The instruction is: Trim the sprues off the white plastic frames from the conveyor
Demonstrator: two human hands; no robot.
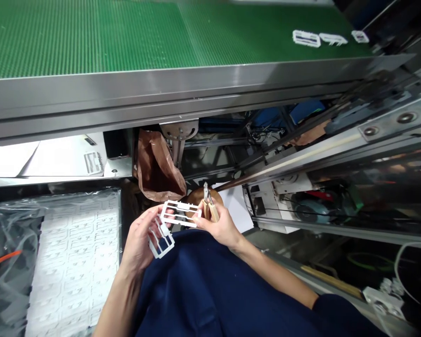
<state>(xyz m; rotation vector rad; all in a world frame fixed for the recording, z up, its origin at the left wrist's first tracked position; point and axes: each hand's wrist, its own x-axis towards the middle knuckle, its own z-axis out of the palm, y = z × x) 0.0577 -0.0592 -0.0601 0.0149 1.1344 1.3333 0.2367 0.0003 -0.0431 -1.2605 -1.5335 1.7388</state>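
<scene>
My left hand (pixel 137 241) holds two white moulded plastic frames, one (pixel 180 214) lying roughly level and one (pixel 161 242) hanging below it at an angle. My right hand (pixel 220 228) grips wood-handled cutting pliers (pixel 209 207), their metal jaws pointing up and away from me. The right hand's fingers reach the right end of the upper frame, and the jaws stand just beside it. Behind the hands is a round brown object (pixel 199 196), partly hidden.
A green conveyor belt (pixel 91 32) with several white frames runs above a steel edge (pixel 161 93). A brown paper bag (pixel 157 166) hangs below it. Left of me, white parts fill a plastic-wrapped stack (pixel 73 267). Machinery and cables lie to the right.
</scene>
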